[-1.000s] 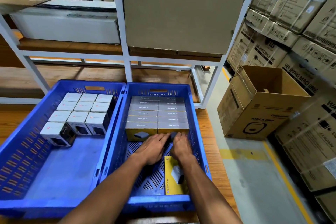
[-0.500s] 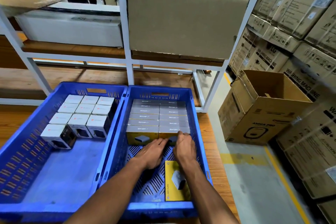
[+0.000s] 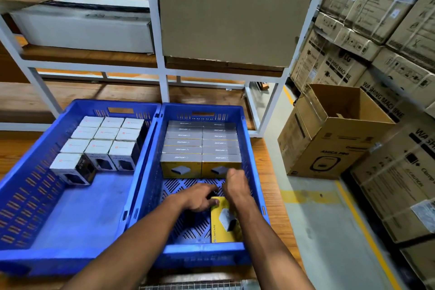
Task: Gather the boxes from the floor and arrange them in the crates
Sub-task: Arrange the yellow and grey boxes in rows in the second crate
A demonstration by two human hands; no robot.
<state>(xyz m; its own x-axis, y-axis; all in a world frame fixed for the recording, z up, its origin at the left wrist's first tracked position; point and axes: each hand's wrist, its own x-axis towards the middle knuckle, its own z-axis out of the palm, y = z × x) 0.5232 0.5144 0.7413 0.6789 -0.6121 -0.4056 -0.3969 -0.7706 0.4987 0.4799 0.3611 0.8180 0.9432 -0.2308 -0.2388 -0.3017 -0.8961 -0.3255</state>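
Two blue crates stand side by side on a wooden table. The left crate holds several white boxes packed at its far end. The right crate holds two rows of yellow boxes with grey tops standing on edge at its far end. One yellow box lies flat on the crate floor near the front right. My left hand hovers over that box's far end, fingers spread, holding nothing. My right hand is just behind the standing rows, fingers curled loosely, with nothing in it.
An open brown carton stands on the floor to the right, beside stacked washing-machine cartons. A white metal rack with a large cardboard box rises behind the crates. A yellow floor line runs along the aisle.
Both hands have drawn back from the front of the standing yellow boxes toward me. The left hand now sits over the flat yellow box.
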